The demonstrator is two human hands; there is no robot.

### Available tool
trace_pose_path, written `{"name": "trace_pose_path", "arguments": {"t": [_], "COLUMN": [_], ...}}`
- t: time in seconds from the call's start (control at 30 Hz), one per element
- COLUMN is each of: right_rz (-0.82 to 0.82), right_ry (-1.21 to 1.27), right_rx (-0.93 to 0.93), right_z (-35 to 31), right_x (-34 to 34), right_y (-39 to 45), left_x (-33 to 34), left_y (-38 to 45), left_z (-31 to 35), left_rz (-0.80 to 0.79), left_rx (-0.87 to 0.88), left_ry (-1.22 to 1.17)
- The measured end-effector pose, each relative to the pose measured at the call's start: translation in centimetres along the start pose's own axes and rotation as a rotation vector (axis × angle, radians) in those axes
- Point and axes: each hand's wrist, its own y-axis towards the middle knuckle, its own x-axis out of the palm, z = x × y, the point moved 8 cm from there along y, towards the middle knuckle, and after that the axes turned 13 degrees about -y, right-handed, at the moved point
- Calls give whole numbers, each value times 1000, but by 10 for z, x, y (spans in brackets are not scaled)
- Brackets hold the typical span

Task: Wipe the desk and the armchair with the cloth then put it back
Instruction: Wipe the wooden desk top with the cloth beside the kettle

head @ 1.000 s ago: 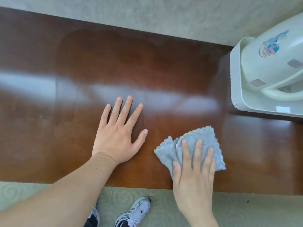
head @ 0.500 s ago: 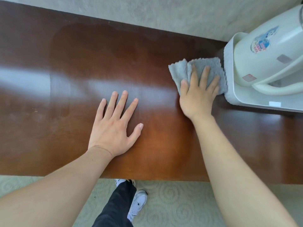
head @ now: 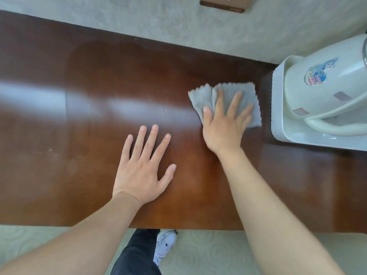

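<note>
The glossy brown wooden desk (head: 89,120) fills the view. A grey fringed cloth (head: 206,97) lies flat on it, right of the middle. My right hand (head: 224,126) presses down on the cloth with fingers spread, covering its lower part. Flat on the bare wood to the left rests my left hand (head: 143,167), fingers apart, holding nothing. No armchair is in view.
A white tray (head: 278,108) carrying a white kettle (head: 321,84) with a cartoon sticker stands at the desk's right, close beside the cloth. A pale textured wall (head: 178,22) runs along the desk's far edge. Pale carpet, a dark trouser leg and a white shoe (head: 165,245) show below the near edge.
My right hand slid the cloth from the desk's near edge up toward the tray, then a little back toward me and leftward. My left hand stayed flat on the wood.
</note>
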Motion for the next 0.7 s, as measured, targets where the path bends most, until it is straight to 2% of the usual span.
{"name": "trace_pose_path", "arguments": {"t": [0.07,0.17,0.27,0.33,0.53,0.63,0.7], "right_rz": [-47,-83,2,37,-55,-78,-107], "right_ry": [-12,-69,-106,-87,-104,-39,115], "right_rx": [-36,-173,-293,-290,-241,-241,-177], "right_z": [-23,-45,-36,-19,14,14,19], "right_x": [-11,-17,-13,-2,33,20,7], "right_y": [48,66,21,-29,-162,-180,-174], "left_x": [0,1,2,2,2,1,-3], "left_y": [0,0,-1,-2,-2,-1,-1], "left_z": [-1,0,0,-1,-1,-1,-1], "left_rz": [4,-1,-2,-12,-54,-97,-140], "left_rx": [3,0,1,-4,-28,-52,-65], "left_ry": [-11,-9,-21,-23,-21,-57,-99]}}
